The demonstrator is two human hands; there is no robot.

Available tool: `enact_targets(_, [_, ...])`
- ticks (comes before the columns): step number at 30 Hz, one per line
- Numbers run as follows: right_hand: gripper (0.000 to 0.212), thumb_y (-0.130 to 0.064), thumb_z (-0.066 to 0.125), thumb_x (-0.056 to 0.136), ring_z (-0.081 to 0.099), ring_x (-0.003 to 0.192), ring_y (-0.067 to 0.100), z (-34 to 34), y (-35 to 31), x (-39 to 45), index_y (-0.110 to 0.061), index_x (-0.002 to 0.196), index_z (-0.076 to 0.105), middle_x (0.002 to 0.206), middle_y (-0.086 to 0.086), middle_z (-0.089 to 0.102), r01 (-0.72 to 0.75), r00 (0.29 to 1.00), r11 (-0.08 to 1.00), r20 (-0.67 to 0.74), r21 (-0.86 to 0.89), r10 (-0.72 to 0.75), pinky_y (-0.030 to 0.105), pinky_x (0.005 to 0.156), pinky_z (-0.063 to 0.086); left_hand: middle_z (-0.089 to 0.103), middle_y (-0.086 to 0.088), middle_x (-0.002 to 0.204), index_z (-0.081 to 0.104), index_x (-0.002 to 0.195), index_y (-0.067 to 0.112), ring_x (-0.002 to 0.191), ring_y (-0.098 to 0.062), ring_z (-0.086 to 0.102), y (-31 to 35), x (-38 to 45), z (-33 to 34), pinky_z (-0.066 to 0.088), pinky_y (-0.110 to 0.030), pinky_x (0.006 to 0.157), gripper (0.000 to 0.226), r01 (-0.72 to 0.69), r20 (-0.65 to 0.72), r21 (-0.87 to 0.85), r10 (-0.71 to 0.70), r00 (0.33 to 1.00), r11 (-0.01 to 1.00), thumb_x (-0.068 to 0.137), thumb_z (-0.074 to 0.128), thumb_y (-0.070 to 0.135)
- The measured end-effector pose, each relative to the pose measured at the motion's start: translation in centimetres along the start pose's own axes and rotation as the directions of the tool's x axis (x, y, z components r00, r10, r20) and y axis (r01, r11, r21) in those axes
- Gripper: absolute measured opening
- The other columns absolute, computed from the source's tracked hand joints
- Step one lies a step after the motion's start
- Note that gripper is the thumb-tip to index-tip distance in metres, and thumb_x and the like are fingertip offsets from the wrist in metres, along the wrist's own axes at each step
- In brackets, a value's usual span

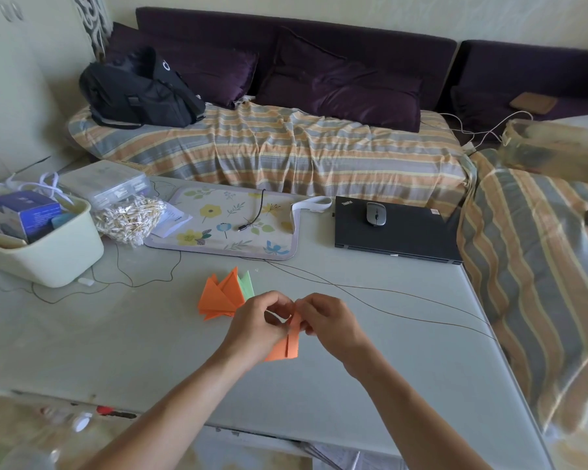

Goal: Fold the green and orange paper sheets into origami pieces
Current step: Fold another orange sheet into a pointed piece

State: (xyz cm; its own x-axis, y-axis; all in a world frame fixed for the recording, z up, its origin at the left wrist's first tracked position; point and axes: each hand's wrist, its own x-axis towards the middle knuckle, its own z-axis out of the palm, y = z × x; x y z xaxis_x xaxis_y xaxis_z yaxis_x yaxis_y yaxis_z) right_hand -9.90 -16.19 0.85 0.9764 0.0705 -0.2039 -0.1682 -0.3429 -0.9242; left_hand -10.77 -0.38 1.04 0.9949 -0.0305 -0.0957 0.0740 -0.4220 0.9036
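Both hands, left hand (257,325) and right hand (326,322), pinch the top of an orange paper piece (287,344) just above the table (387,385). Beyond it, just past the hands, lie folded orange pieces (219,296) with green paper (246,284) beside them.

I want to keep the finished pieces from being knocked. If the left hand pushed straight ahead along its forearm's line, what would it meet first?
Probably the other hand: the left hand angles up and rightward, toward the right hand across the orange paper both pinch. The folded pile sits to its left, likely off that line.
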Motion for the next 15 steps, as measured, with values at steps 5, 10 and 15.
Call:
enact_targets(5, [0.030,-0.033,0.057,0.099,0.074,0.085,0.026,-0.11,0.00,0.07,-0.009,0.088,0.073,0.085,0.004,0.078,-0.050,0.999,0.998,0.012,0.036,0.050,0.042,0.082,0.059,0.075,0.014,0.079,0.078,0.079,0.031,0.064,-0.005,0.057,0.20,0.00,-0.11,0.044,-0.012,0.060,0.021,-0.022,-0.005,-0.032,0.022,1.000,0.999,0.083,0.078,0.010])
enact_targets(10, [0.034,-0.037,0.063,0.099,0.076,0.083,0.020,-0.47,-0.23,-0.24,-0.005,0.096,0.071,0.089,0.007,0.079,-0.118,0.992,0.984,0.069,0.134,0.110,0.027,0.074,0.058,0.078,0.012,0.086,0.079,0.089,0.024,0.084,-0.002,0.072,0.23,-0.05,-0.27,0.048,-0.007,0.071,0.030,0.043,-0.004,-0.106,-0.044,0.999,0.993,0.092,0.062,-0.001])
enact_targets(15, [0.037,-0.035,0.068,0.096,0.070,0.070,0.015,-0.42,-0.42,-0.21,0.002,0.094,0.068,0.077,0.006,0.076,-0.103,0.995,0.982,0.031,0.158,0.099,0.029,0.074,0.057,0.075,0.000,0.087,0.067,0.088,0.018,0.082,-0.014,0.069,-0.47,0.34,0.08,0.049,-0.021,0.073,0.013,0.109,-0.036,-0.168,-0.117,0.993,0.980,0.088,0.071,0.006])
